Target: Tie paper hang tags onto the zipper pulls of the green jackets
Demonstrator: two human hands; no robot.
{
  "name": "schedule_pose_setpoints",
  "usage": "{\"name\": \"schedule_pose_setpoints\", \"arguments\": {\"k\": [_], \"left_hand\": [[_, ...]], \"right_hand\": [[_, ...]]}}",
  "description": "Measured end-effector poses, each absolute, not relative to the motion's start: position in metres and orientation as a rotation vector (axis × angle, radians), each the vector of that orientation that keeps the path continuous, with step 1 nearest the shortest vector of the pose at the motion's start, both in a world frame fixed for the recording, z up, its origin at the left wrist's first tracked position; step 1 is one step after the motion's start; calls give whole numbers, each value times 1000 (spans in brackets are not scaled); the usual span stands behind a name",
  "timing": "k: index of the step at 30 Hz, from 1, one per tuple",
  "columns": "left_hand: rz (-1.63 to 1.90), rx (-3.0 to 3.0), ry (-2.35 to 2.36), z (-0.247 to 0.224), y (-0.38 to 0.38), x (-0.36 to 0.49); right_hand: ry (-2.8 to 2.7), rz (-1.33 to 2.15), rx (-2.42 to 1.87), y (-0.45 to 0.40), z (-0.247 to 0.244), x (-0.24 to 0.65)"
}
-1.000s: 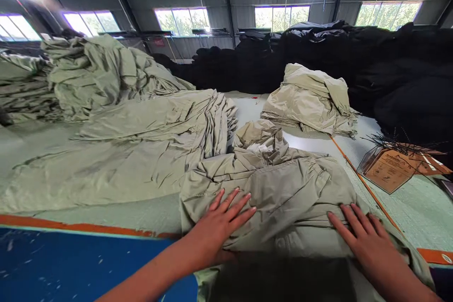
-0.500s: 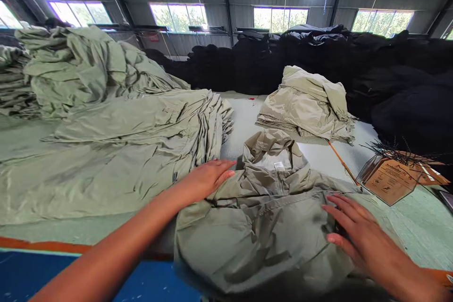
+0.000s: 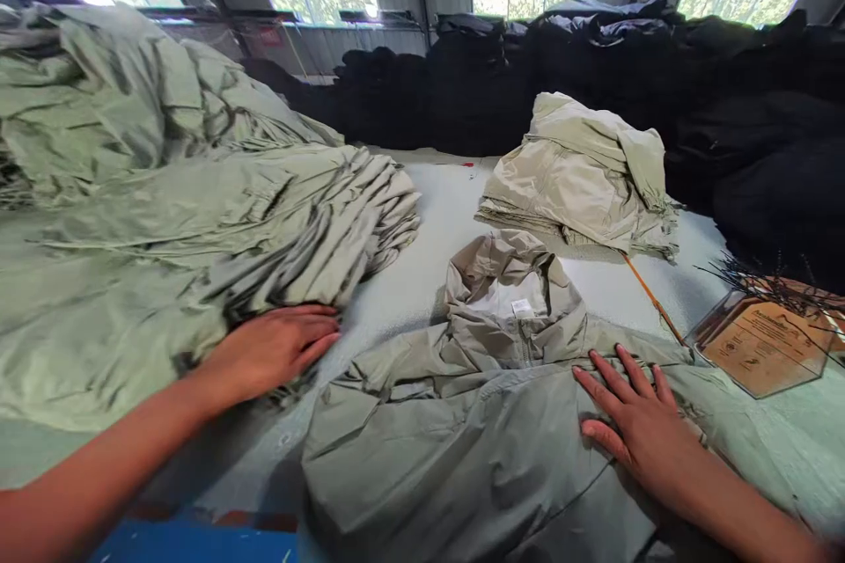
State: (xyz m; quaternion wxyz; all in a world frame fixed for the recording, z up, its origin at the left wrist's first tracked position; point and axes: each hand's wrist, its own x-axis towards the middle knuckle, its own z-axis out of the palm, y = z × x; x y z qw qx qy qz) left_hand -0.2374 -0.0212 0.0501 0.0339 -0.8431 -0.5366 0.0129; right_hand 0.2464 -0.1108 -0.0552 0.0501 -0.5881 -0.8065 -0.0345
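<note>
Resting left hand (image 3: pixel 268 354), uncurled, against edge of grey-green garment pile (image 3: pixel 310 211); pressing right hand (image 3: pixel 650 431), open-fingered, on hooded zip jacket (image 3: pixel 495 431) on surface (image 3: pixel 402 303), clamping nothing. Looks laid out at hood and chest; creased, not yet folded.

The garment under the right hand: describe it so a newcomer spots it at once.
On the pale table, right of the big heap of grey-green clothes, lies the garment, the right hand on it. Only it shows an open collar with a white label inside.
</note>
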Motion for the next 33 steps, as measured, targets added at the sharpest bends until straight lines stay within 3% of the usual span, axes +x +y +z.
{"name": "schedule_pose_setpoints", "arguments": {"k": [4,7,13,18,24,33], "left_hand": [[-105,-2425,-1685,46,-42,-207],[-222,-2694,-1402,31,-75,-161],[172,-3141,-1212,38,-112,-132],[94,-3149,-1158,68,-68,-78],[-27,-3116,-1027,41,1,19],[-331,-3188,-634,27,22,33]], "right_hand": [[-2457,-41,-1817,-118,-52,238],[-2470,20,-1785,-130,-51,238],[-2621,232,-1516,-162,-16,259],[-2426,220,-1355,-129,28,246],[-2397,186,-1278,-66,39,203],[-1849,-210,-1523,-99,39,311]]}}
